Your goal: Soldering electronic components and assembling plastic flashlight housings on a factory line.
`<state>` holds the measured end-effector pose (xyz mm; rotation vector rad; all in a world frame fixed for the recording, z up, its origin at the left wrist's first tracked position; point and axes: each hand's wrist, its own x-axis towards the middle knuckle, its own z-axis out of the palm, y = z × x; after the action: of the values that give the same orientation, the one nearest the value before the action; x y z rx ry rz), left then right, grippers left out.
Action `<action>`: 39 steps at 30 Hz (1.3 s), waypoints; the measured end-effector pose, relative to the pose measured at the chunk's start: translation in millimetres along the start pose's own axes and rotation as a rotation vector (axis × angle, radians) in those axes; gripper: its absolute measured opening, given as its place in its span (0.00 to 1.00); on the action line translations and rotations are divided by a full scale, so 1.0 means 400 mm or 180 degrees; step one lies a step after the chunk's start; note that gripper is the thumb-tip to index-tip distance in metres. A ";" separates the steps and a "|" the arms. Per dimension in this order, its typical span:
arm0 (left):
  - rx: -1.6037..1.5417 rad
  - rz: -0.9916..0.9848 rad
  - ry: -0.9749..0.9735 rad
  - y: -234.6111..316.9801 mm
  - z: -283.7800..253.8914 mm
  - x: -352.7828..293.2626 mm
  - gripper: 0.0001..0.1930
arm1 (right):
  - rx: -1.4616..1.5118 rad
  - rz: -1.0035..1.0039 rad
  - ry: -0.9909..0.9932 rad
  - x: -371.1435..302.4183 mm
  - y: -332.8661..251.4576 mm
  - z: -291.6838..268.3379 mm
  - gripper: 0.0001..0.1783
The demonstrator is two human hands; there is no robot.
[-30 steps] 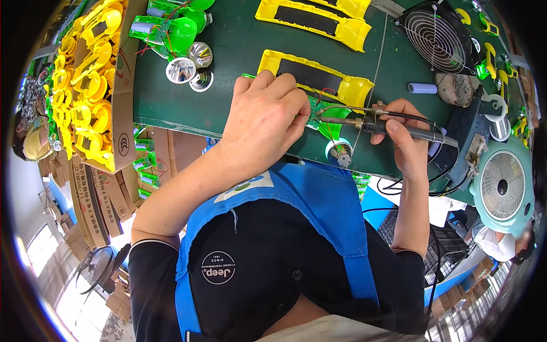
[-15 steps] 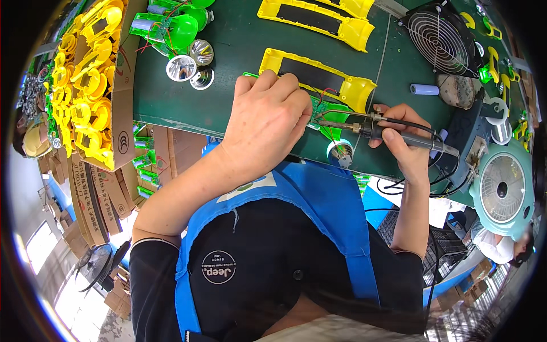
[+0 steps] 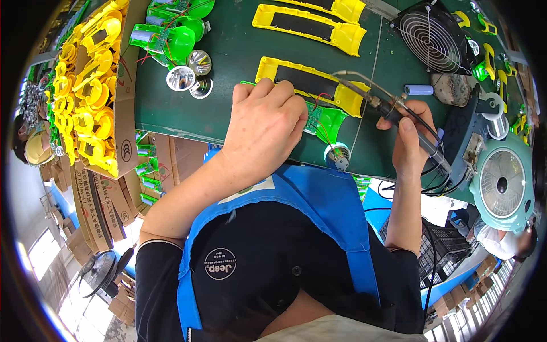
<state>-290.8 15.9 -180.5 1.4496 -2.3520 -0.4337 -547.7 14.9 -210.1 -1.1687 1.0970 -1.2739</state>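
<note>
My left hand point(image 3: 265, 128) is closed, its fingertips curled over a green plastic lamp housing point(image 3: 332, 121) at the table's near edge. A small circuit board point(image 3: 313, 118) with thin red wires shows in the housing, beside those fingers. At the housing's near end sits a round lamp head point(image 3: 337, 155). My right hand point(image 3: 411, 128) grips a soldering iron point(image 3: 389, 112) with a thin curved metal tube along it. The iron points up and left, its tip apart from the board, over a yellow frame point(image 3: 348, 100). What my left fingertips pinch is hidden.
More yellow frames point(image 3: 305, 25) lie farther back. At left stand a carton point(image 3: 126, 97) of yellow parts, green housings point(image 3: 176, 43) and shiny reflectors point(image 3: 181, 78). To the right are a battery cell point(image 3: 419, 90), a black fan point(image 3: 431, 37), a solder spool point(image 3: 498, 126) and a teal fan point(image 3: 502, 185).
My right hand has drawn the soldering iron up and right, off the circuit board. My left hand stays at the green housing. The whole view has shifted slightly.
</note>
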 end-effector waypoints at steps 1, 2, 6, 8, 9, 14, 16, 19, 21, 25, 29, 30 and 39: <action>0.0031 0.0007 -0.0015 0.000 0.002 0.001 0.06 | -0.0005 -0.0016 0.0003 0.007 0.001 0.010 0.19; 0.0043 0.0006 -0.0004 -0.002 0.002 0.000 0.06 | -0.0111 -0.0215 0.0080 0.012 0.001 0.019 0.19; -0.0105 0.0336 -0.0111 -0.017 -0.014 0.003 0.08 | -0.0404 -0.0679 0.0082 0.024 -0.021 0.036 0.20; -0.0452 0.0469 -0.0099 -0.032 -0.034 0.023 0.13 | -0.0448 -0.0814 0.0004 0.027 -0.035 0.045 0.21; -0.0275 0.0542 0.0097 -0.047 -0.044 0.046 0.13 | -0.0486 -0.0946 0.0018 0.034 -0.038 0.051 0.21; 0.0206 0.0485 -0.0654 -0.096 -0.067 0.160 0.15 | -0.1136 -0.1376 -0.0224 0.130 0.003 0.088 0.22; 0.0175 0.0802 -0.0501 -0.107 -0.069 0.155 0.16 | -0.1492 -0.1597 -0.0250 0.174 0.032 0.103 0.22; 0.0060 0.1515 0.0172 -0.125 -0.080 0.062 0.22 | -0.2222 -0.1858 -0.0399 0.191 0.054 0.103 0.20; 0.0289 0.1445 -0.0227 -0.132 -0.078 -0.010 0.27 | -0.2249 -0.1995 -0.0401 0.175 0.060 0.097 0.21; -0.0267 0.0950 -0.0329 -0.137 -0.107 -0.081 0.21 | -0.2026 -0.2004 -0.0221 0.103 0.062 0.044 0.27; -0.1039 0.0307 0.0154 -0.130 -0.194 0.024 0.24 | -0.1181 -0.1715 0.0232 0.038 0.087 -0.003 0.22; -0.1338 0.0311 0.0340 -0.133 -0.203 0.095 0.24 | -0.0851 -0.1729 0.0260 0.031 0.097 -0.006 0.21; -0.0545 -0.0644 0.0535 -0.147 0.080 0.810 0.29 | -0.1273 -0.1453 0.0238 0.042 0.104 -0.011 0.23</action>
<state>-394.0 -298.3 -192.8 1.5816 -1.9960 -0.5292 -547.4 -3.6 -251.1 -1.7587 1.2182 -1.4910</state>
